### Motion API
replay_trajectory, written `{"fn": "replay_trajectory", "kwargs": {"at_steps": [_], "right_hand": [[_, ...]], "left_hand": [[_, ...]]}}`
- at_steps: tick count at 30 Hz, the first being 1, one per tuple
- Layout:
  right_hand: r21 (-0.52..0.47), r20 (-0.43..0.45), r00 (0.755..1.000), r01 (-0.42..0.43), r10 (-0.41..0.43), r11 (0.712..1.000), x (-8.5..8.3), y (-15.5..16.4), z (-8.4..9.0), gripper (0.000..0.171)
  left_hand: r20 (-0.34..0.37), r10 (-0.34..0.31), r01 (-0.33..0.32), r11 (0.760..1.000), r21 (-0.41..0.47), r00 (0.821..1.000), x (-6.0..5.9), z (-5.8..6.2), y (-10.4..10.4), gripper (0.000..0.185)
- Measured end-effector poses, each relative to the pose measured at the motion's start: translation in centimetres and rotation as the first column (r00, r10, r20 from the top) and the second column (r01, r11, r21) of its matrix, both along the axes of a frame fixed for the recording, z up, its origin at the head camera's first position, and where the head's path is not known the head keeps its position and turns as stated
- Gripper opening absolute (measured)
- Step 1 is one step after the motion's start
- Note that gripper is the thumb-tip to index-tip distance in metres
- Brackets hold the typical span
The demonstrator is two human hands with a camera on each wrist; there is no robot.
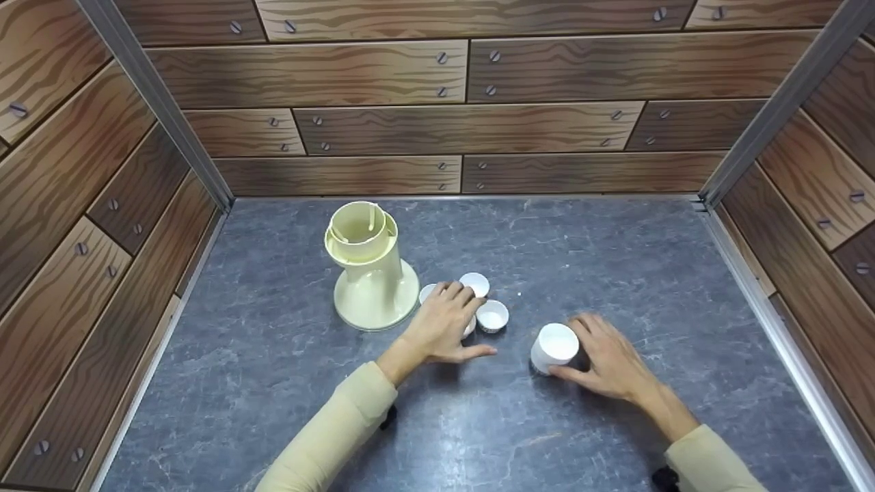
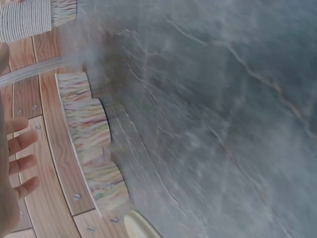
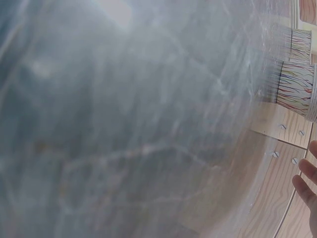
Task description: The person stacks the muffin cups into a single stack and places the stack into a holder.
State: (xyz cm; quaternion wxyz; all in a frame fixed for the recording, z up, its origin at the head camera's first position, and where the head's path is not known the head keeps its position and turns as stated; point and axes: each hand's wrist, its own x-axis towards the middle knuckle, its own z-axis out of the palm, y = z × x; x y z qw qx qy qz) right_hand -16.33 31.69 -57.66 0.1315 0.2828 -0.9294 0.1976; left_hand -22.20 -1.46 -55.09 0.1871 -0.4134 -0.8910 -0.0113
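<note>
A cream tower-shaped dispenser [image 1: 372, 273] stands left of centre on the grey table [image 1: 615, 260]. Beside it sit small white paper cups [image 1: 492, 316], one upside down [image 1: 474, 283]. My left hand [image 1: 444, 321] lies over this cluster with straight fingers, touching a cup beneath it. In the left wrist view the cups show colourful striped sides [image 2: 86, 119], and my fingers [image 2: 22, 161] are at the left edge. My right hand [image 1: 601, 355] curls round a white cup [image 1: 555, 347] lying on its side, thumb below and fingers above. The right wrist view is blurred, with striped cups [image 3: 297, 89].
Wood-pattern walls [image 1: 465, 123] with metal corner posts close in the table on three sides. The dispenser's base [image 2: 141, 228] shows at the bottom of the left wrist view. Bare table lies to the right and toward the front edge.
</note>
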Motion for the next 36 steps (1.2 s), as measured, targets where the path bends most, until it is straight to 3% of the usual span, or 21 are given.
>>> {"fn": "replay_trajectory", "kwargs": {"at_steps": [16,24,32,36], "right_hand": [[-0.001,-0.006,1.000,-0.015,0.015,1.000,0.0,0.1,-0.1,0.072],[-0.002,-0.005,1.000,-0.017,0.017,1.000,0.0,0.1,0.0,0.073],[-0.001,-0.011,1.000,-0.019,0.019,1.000,0.0,0.0,0.0,0.074],[0.000,-0.013,1.000,-0.019,0.019,1.000,-0.1,0.0,0.0,0.073]], "left_hand": [[0.001,0.036,-0.036,0.996,-0.078,0.999,-1.0,-1.1,-2.1,0.082],[0.038,0.069,-0.065,0.993,-0.096,0.997,-1.3,-1.4,-2.7,0.079],[-0.024,0.065,-0.068,0.991,-0.111,0.998,-1.5,-1.9,-2.9,0.076],[-0.022,0.066,-0.068,0.992,-0.110,0.998,-1.5,-2.0,-3.0,0.074]]}}
